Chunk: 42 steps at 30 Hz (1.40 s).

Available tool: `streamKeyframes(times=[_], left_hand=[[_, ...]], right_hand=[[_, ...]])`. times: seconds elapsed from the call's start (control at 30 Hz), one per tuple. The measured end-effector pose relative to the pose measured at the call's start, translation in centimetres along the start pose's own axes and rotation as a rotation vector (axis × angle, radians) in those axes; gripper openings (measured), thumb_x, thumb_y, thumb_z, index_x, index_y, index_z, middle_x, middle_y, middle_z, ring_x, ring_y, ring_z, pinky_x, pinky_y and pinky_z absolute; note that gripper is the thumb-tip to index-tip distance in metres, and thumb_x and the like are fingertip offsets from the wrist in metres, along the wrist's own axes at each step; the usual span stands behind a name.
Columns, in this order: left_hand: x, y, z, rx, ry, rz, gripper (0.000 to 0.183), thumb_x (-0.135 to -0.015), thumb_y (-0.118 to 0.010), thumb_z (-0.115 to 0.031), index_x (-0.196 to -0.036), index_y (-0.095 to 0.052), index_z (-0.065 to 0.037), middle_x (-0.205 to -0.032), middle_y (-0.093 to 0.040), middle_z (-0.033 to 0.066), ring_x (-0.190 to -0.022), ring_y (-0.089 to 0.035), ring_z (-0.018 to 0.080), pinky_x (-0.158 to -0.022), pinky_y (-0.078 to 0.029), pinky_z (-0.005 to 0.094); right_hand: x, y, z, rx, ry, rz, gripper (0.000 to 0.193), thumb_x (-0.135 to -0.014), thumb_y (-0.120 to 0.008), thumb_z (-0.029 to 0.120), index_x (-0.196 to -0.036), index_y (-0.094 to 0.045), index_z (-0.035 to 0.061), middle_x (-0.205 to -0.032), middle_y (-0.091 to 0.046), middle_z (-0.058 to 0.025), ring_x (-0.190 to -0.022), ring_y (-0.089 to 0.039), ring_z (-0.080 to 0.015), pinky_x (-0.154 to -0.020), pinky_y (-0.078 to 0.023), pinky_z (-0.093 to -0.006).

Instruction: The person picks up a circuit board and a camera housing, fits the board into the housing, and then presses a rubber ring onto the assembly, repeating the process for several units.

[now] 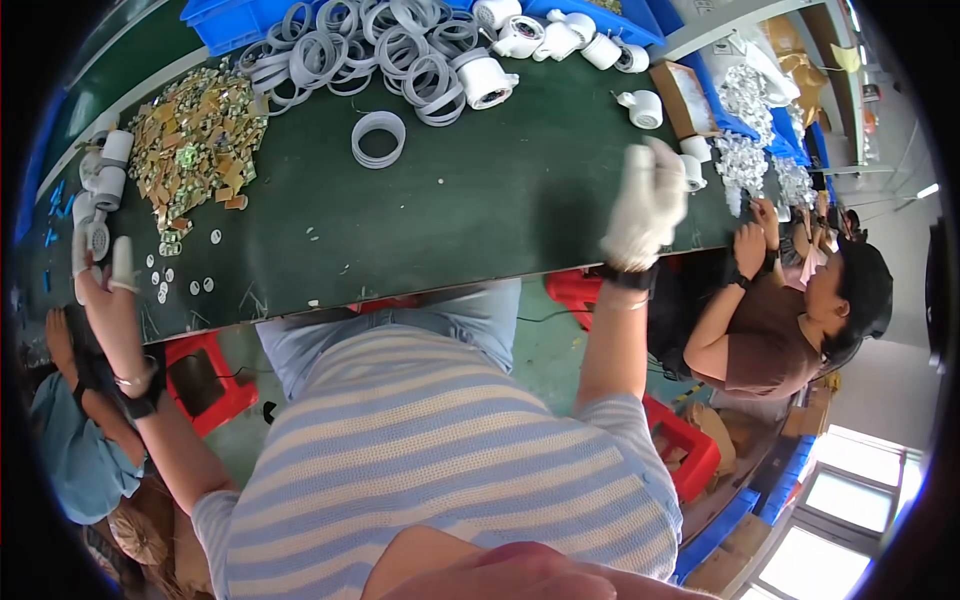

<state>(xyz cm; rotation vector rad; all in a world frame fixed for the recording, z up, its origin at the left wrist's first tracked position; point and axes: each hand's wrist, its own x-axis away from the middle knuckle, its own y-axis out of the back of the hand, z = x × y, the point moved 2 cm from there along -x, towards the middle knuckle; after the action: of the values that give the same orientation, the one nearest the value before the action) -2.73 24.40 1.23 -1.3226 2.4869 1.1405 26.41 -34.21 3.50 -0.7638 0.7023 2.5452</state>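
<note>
My left hand (108, 290), with white covers on its fingertips, is at the left end of the green table. Its thumb stands apart from the fingers, which reach a white round part with a perforated face (97, 240). More white cylindrical housings (112, 165) stand just beyond it. My right hand (645, 210), in a white glove, is raised over the right side of the table. Its fingers point away from me and are blurred, so whether they hold anything is unclear. White housings (692, 172) are close beside it. A small stack of grey rings (378, 140) lies between the hands.
A heap of small circuit boards (195, 135) spreads at the left, with white discs (194, 288) nearer me. Many grey rings (400, 50) and white housings (487, 78) line the far side. A co-worker (780, 310) sits at the right beside clear plastic pieces (740, 165); another person's arm (95, 400) is at left.
</note>
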Motion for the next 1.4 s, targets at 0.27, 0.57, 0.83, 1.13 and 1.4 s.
streamKeyframes(times=[0.27,0.57,0.83,1.13,1.4], left_hand=[[10.4,-9.9,-14.5,0.556,0.106,0.536,0.068,-0.093,-0.076,-0.006,-0.154,-0.046,-0.008,-0.155,-0.051,0.0092,-0.141,-0.049,0.0229,-0.11,-0.046,0.0386],[14.0,-14.2,-17.6,1.163,0.341,0.813,0.082,-0.101,-0.065,-0.007,-0.166,-0.017,-0.014,-0.156,-0.044,0.0111,-0.14,-0.048,0.0221,-0.112,-0.043,0.0381],[11.5,-11.2,-14.9,1.286,0.669,0.626,0.068,-0.105,-0.064,-0.025,-0.162,-0.028,-0.016,-0.129,-0.062,0.0102,-0.102,-0.072,0.0278,-0.086,-0.061,0.0377],[10.7,-9.9,-18.1,0.274,-0.146,0.7,0.071,-0.084,-0.083,-0.015,-0.149,-0.056,-0.021,-0.112,-0.064,0.0125,-0.097,-0.067,0.031,-0.085,-0.056,0.0348],[9.6,-10.0,-18.2,0.08,-0.462,0.84,0.064,-0.085,-0.076,-0.009,-0.145,-0.059,-0.02,-0.119,-0.061,0.0109,-0.104,-0.066,0.0318,-0.088,-0.056,0.0403]], right_hand=[[-3.2,0.9,-6.9,0.54,-0.09,0.33,0.058,-0.086,-0.078,0.035,-0.131,-0.065,0.0001,-0.122,-0.068,-0.0194,-0.113,-0.066,-0.0318,-0.101,-0.05,-0.0417],[13.7,-8.2,13.2,-0.877,-0.274,1.055,0.042,-0.096,-0.07,0.012,-0.135,-0.059,0.0012,-0.118,-0.064,-0.0072,-0.102,-0.063,-0.0127,-0.086,-0.054,-0.0285],[7.0,-14.4,8.6,0.275,0.906,0.628,0.024,-0.078,-0.075,0.01,-0.101,-0.074,0.0177,-0.127,-0.068,-0.0085,-0.11,-0.062,-0.0367,-0.085,-0.05,-0.0466],[9.4,-8.9,14.6,0.25,1.046,0.76,0.026,-0.079,-0.072,0.011,-0.101,-0.073,0.0237,-0.101,-0.066,0.0026,-0.095,-0.06,-0.0249,-0.078,-0.045,-0.0437],[9.3,-5.7,17.6,-0.048,0.827,0.987,0.026,-0.079,-0.081,0.011,-0.102,-0.073,0.0207,-0.106,-0.069,-0.0008,-0.095,-0.059,-0.0263,-0.084,-0.046,-0.0432]])
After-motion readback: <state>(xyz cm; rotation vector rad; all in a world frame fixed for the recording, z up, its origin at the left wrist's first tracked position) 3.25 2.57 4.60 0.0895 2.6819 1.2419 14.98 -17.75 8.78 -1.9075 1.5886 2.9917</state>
